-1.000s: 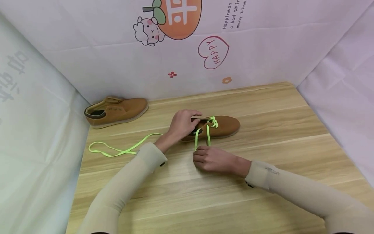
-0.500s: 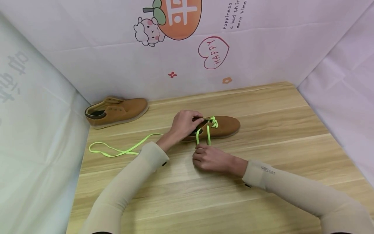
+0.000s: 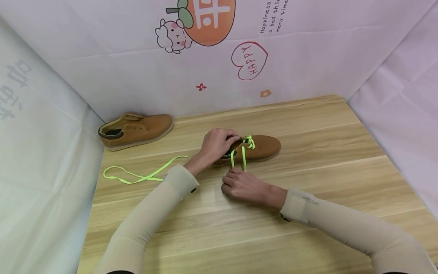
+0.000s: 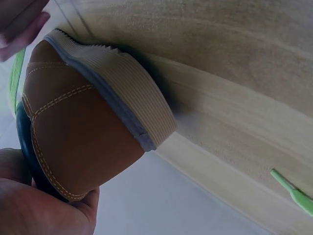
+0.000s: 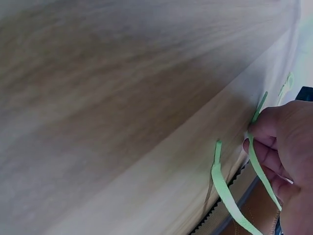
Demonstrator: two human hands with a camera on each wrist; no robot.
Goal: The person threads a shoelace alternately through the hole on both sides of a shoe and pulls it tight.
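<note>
A brown shoe (image 3: 267, 146) stands mid-table, toe to the right, partly threaded with a neon green shoelace (image 3: 244, 158). My left hand (image 3: 215, 145) holds the far edge of its opening, thumb on the near side; in the left wrist view that hand (image 4: 44, 210) lies at the collar behind the heel (image 4: 83, 132). Just in front of the shoe, my right hand (image 3: 246, 185) has curled fingers. The right wrist view shows this hand (image 5: 296, 156) pinching one shoelace strand (image 5: 260, 171) between thumb and finger, while another strand (image 5: 223, 188) hangs free beside it.
Another brown shoe (image 3: 143, 131), without a lace, stands at the back left. A loose green shoelace (image 3: 133, 178) lies looped on the wooden table (image 3: 222, 236), left of my left forearm. White printed cloth (image 3: 301, 57) encloses the back and sides.
My right hand has shifted slightly left, still near the green lace. My left fingers and thumb have slid a little to the right along the shoe's opening.
</note>
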